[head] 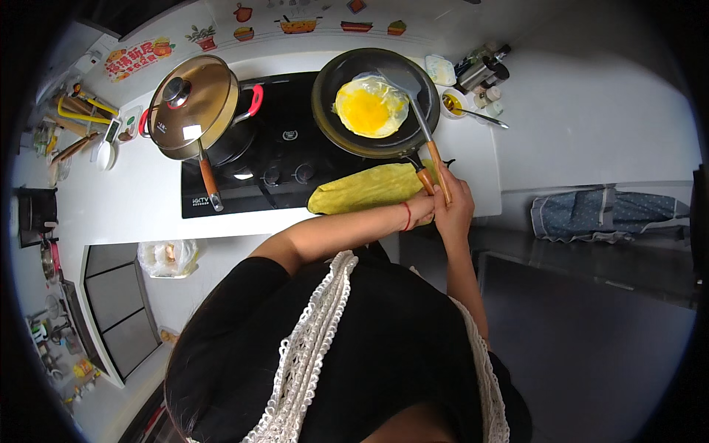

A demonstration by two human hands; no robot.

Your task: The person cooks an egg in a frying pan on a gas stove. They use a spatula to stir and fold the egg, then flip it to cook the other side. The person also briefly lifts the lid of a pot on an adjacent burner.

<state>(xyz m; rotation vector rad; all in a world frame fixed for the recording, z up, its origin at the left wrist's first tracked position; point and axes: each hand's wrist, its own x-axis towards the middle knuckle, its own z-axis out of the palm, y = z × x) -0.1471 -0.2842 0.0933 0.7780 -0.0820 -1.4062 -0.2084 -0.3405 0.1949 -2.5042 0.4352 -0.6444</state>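
Observation:
A dark frying pan [332, 122] sits at the right of the black glass cooktop [288, 160], with a yellow-and-white egg [368, 108] lying flat in it. My left hand [422, 209], with a red string at the wrist, closes on the pan's wooden handle [425, 180]. My right hand [457, 202] grips the wooden handle of a spatula [424, 119], whose grey blade lies over the egg's upper right edge. Both hands touch or nearly touch each other. A yellow-green cloth [365, 188] lies along the cooktop's front edge, below the pan and partly behind my hands.
A lidded pot [194, 111] with red side handles stands on the left burner, a wooden-handled utensil [207, 180] beside it. Right of the pan are a bowl of oil [451, 102] with a spoon, a small dish [440, 70] and bottles [479, 75]. A plastic bag [168, 257] hangs at the counter front.

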